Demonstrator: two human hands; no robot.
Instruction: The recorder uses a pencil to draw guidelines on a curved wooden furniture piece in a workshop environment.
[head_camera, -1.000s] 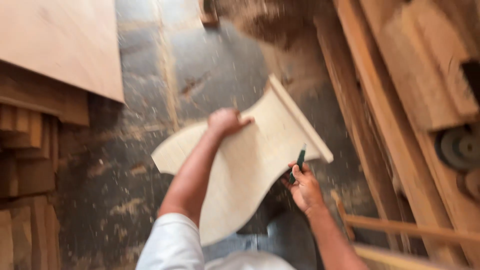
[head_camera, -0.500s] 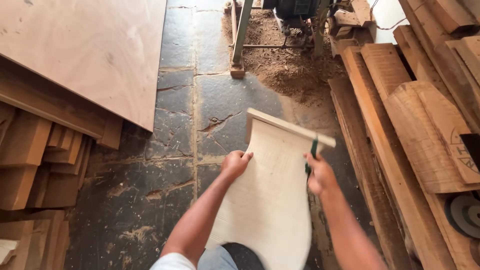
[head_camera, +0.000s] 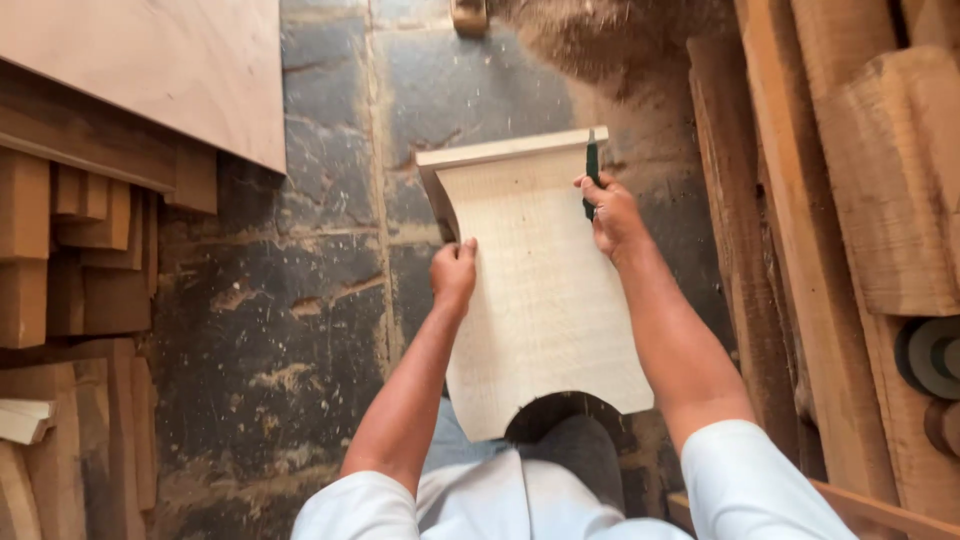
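Head view: both hands' fingers still grip the curved wooden panel (head_camera: 540, 300), now squared up, right hand (head_camera: 612, 215) also pinching a green pencil (head_camera: 591, 172).

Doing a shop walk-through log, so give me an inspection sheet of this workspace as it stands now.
Surface: dark stone-slab floor, cracked and dusty, with a sawdust heap at the top.
Job's things: pale shaped wooden panel with an arched cutout at its near end, held over the floor; green pencil.
Clutter: stacked wood blocks on the left under a plywood sheet; long planks on the right.
Grippers: left hand grips the panel's left edge; right hand holds the right edge together with the pencil.
Cables: nothing seen.
Surroundings: round dark disc among the planks; a wooden leg foot at the top edge.
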